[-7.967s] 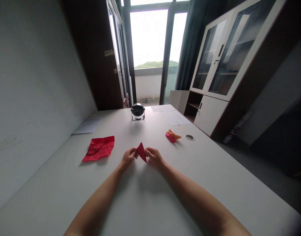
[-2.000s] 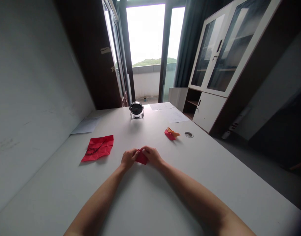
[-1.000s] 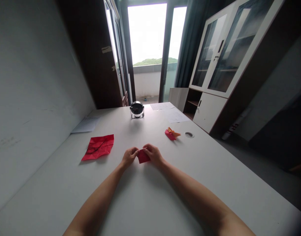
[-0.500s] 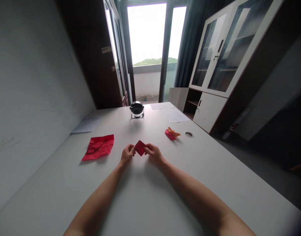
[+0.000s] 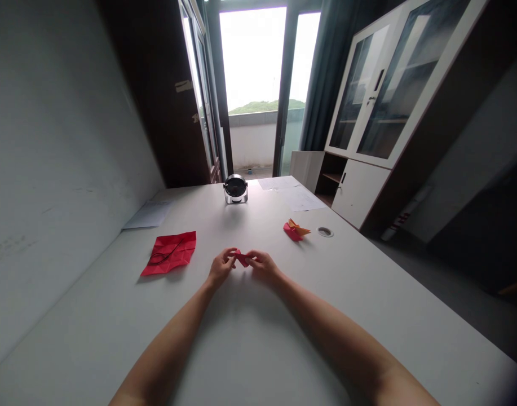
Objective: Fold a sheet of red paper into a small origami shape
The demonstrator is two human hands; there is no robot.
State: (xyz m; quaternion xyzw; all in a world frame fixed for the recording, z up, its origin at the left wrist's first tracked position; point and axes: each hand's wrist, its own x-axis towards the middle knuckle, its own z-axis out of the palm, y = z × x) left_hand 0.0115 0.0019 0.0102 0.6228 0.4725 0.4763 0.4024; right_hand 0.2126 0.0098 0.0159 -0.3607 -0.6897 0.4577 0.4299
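Observation:
Between my two hands is a small piece of folded red paper, held just above the white table. My left hand pinches its left side, and my right hand grips its right side with thumb and fingers. The paper is tilted and bent, its upper part leaning over, so its full outline is hard to make out. To the left lies a creased red sheet with a dark cord on it. On the right sits a folded red and orange paper piece.
A round silver-framed black device stands at the table's far end. White papers lie at the back right, and another paper rests by the left wall. A round cable hole is near the right edge.
The red paper was a flat diamond facing me; now it is tipped and partly folded over. My hands have stayed in nearly the same place, with the fingers shifted on the paper.

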